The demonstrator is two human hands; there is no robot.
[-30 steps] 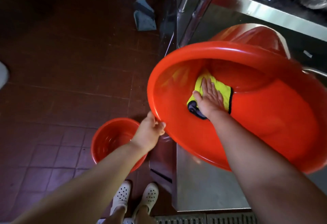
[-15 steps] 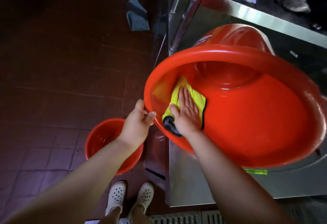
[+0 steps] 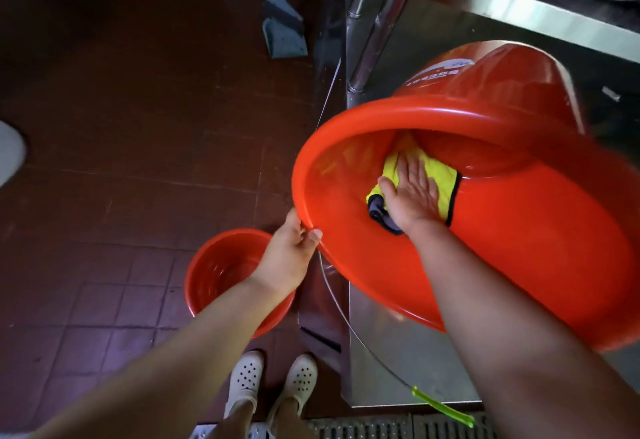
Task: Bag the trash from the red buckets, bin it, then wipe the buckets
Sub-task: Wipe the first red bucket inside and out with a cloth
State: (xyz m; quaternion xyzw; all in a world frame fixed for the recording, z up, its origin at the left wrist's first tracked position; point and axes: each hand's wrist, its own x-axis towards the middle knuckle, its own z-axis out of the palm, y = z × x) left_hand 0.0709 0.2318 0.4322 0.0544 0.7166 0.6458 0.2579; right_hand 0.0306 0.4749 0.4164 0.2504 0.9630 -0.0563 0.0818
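A grey dustpan (image 3: 284, 31) leans by the steel table (image 3: 398, 362), 2 white clogs (image 3: 270, 379) stand on dark red floor tiles (image 3: 104, 196), drain grate (image 3: 381, 426) below.

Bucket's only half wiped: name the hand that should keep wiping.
Right. The right hand lies flat on the cloth inside the bucket; the left hand grips its rim.

In the frame's centre the left hand (image 3: 289, 251) grips the tilted red bucket (image 3: 540, 265) rim; the right hand (image 3: 412, 196) presses a yellow cloth (image 3: 441, 179) inside it.
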